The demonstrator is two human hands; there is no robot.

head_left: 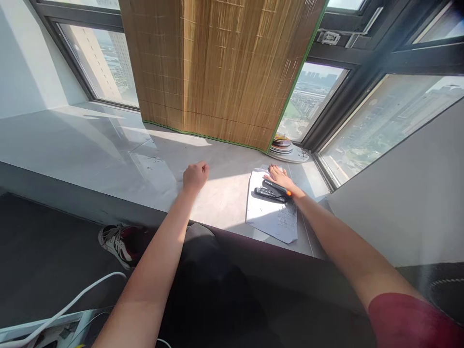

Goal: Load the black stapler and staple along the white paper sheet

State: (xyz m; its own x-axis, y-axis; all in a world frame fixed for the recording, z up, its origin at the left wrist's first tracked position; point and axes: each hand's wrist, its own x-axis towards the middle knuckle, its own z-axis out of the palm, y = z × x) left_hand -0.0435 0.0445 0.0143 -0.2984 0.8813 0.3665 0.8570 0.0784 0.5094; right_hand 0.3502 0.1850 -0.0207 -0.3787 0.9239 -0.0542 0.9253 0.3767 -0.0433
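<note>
My left hand rests as a closed fist on the pale window sill, and nothing shows sticking out of it. Flat on the upper right part of a stack of white paper sheets lies my right hand, fingers stretched out. Just below its fingers, on the paper, is a slim black tool with an orange end, whose kind is unclear. Beside that lies a black stapler. Printed or written lines show on the paper's lower right.
A bamboo blind with green edging hangs down to the sill. Stacked plates or discs stand in the far right corner by the windows. A shoe and a white cable are at lower left, below the sill's edge.
</note>
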